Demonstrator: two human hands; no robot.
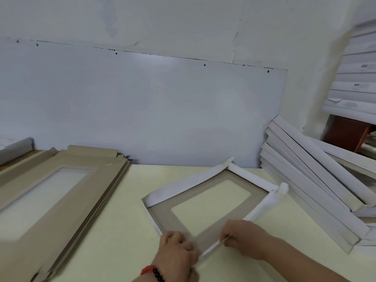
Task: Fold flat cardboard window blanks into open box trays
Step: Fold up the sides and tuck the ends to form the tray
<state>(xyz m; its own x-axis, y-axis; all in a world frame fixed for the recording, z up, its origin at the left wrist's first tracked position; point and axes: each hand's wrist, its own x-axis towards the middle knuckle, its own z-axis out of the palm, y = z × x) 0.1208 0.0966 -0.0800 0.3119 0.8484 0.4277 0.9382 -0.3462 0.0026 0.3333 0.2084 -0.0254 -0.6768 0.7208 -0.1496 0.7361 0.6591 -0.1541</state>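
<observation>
Head view puts the work low and right of centre for me: a window blank (205, 202) lies on the pale yellow-green table (126, 210), turned so it sits like a diamond. Its grey inner face is up, and the table shows through the rectangular cut-out in the middle. I see the far-left wall and the far-right wall already standing, their white faces catching the light, and they meet at the far corner with a small tab poking up. At the right corner another little tab stands next to the raised near-right wall.

My left hand (177, 249) sits on the near corner of the blank, fingers curled down onto the grey board; a ring shows on one finger, and a red and black bead bracelet (153, 272) is on the wrist. My right hand (242, 239) is just beside it, thumb and fingertips pinching the thin white edge of the near flap, which runs as a narrow strip between both hands. I think the left thumb also holds that strip, but motion blur leaves me unsure.

To the left a thick stack of flat brown blanks (61, 192) lies on the table, windows aligned. On the right, finished white trays (313, 180) lean in a slanted pile against the wall panel (162, 110), with more white stock shelved above them.
</observation>
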